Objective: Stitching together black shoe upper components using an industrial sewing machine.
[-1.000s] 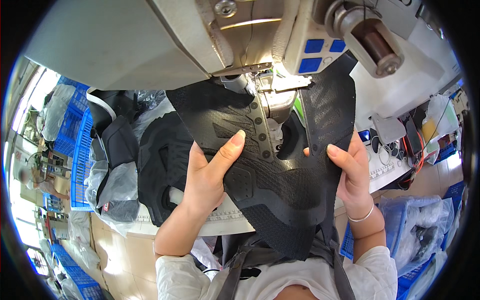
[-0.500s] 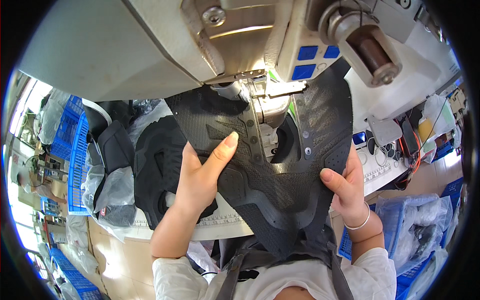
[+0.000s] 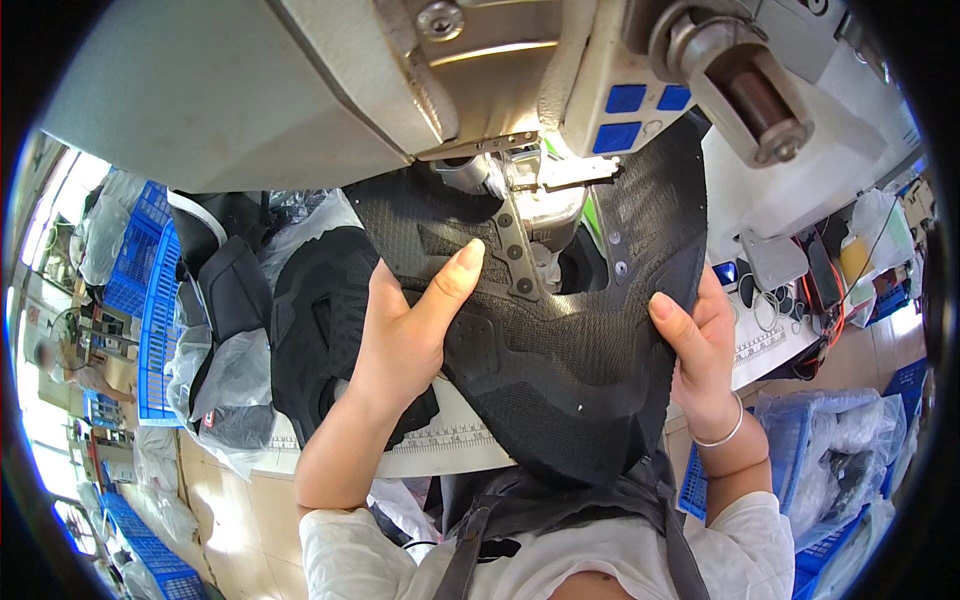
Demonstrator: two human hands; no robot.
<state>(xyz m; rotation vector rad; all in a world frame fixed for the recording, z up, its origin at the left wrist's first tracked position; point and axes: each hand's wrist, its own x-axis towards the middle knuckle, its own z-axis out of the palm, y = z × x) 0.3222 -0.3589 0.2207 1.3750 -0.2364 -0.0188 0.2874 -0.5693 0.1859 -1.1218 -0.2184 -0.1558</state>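
Between both hands I hold a black shoe upper (image 3: 570,350), laid open with its eyelet edges facing the sewing machine (image 3: 250,90). My left hand (image 3: 410,320) grips its left side, thumb on top and fingers mostly hidden underneath. On the right side my right hand (image 3: 700,345) pinches the edge, thumb on top; a bangle circles that wrist. The opening of the upper lies around the machine's lit post (image 3: 550,215), under the head. Metal-looking eyelets line both sides of the opening. A stack of similar black uppers (image 3: 320,340) lies left of my left hand.
A thread spool (image 3: 750,95) sticks out from the machine at upper right. Blue crates (image 3: 160,330) with plastic bags stand at left, and another bagged crate (image 3: 830,450) is at lower right. A ruler strip (image 3: 450,437) runs along the table's front edge. Cables (image 3: 830,300) lie at right.
The upper's lower part has shifted and flattened, its near tip now higher and folded differently. Both hands keep their grip and have moved only slightly. The view has tilted a little.
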